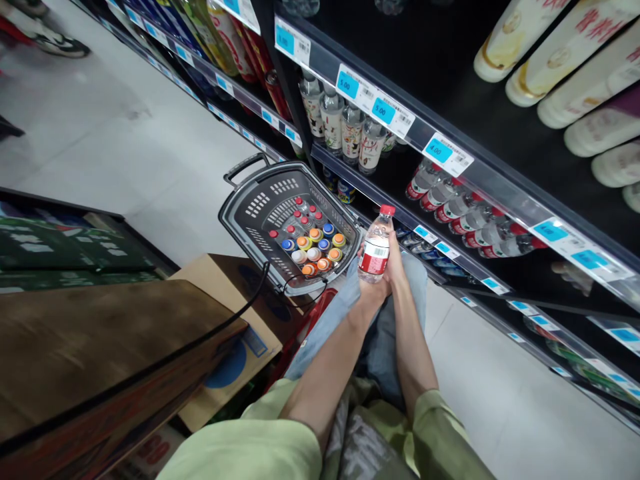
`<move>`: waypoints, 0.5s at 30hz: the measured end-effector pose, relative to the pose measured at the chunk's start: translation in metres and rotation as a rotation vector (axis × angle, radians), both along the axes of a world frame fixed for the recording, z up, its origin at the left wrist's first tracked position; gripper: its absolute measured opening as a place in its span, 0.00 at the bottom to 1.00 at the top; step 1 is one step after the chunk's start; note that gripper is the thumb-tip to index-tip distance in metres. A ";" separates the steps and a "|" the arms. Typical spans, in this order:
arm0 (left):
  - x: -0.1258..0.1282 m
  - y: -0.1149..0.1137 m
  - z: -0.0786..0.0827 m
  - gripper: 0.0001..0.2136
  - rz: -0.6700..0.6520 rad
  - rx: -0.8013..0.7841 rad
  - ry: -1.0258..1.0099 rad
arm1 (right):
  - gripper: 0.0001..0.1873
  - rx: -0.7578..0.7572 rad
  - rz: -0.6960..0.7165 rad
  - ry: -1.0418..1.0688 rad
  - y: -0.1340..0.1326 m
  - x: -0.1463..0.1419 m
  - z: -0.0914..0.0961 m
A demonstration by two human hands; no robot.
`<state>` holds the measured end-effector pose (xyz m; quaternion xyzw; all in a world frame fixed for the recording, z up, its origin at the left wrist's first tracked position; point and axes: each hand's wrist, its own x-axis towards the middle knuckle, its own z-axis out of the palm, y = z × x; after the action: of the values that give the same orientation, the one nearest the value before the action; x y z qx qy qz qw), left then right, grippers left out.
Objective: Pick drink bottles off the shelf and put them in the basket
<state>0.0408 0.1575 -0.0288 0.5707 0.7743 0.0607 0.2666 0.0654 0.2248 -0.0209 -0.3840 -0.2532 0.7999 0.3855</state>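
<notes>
A small clear water bottle (374, 257) with a red cap and a red-and-white label is held in front of my knees, tilted slightly. My left hand (374, 291) wraps it from behind and below, most of its fingers hidden by the bottle. Along the bottle's right side, my right hand (396, 265) closes on it too. Just left of both hands is a grey shopping basket (257, 200). Inside it stand several bottles with orange, blue, white and yellow caps (314, 254), and several with red caps (304, 220).
Shelves of drinks run along the right, with price tags on their edge (367, 100). Similar red-labelled bottles (450, 207) fill a lower shelf. Cardboard boxes (115, 333) stand at left, beside the basket. A person's shoe (63, 45) shows at the far upper left.
</notes>
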 end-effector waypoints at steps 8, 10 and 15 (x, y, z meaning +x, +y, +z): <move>-0.001 0.000 0.005 0.28 -0.004 -0.018 -0.006 | 0.38 0.002 -0.039 0.029 -0.002 -0.002 0.003; -0.001 0.000 0.006 0.27 0.006 -0.032 -0.015 | 0.37 0.020 -0.066 0.032 -0.003 -0.003 0.006; -0.002 0.000 0.006 0.25 0.000 -0.059 -0.061 | 0.36 0.067 -0.114 0.002 -0.005 -0.004 0.009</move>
<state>0.0388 0.1580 -0.0225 0.5605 0.7672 0.0554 0.3068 0.0614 0.2195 -0.0115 -0.3838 -0.2574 0.7681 0.4432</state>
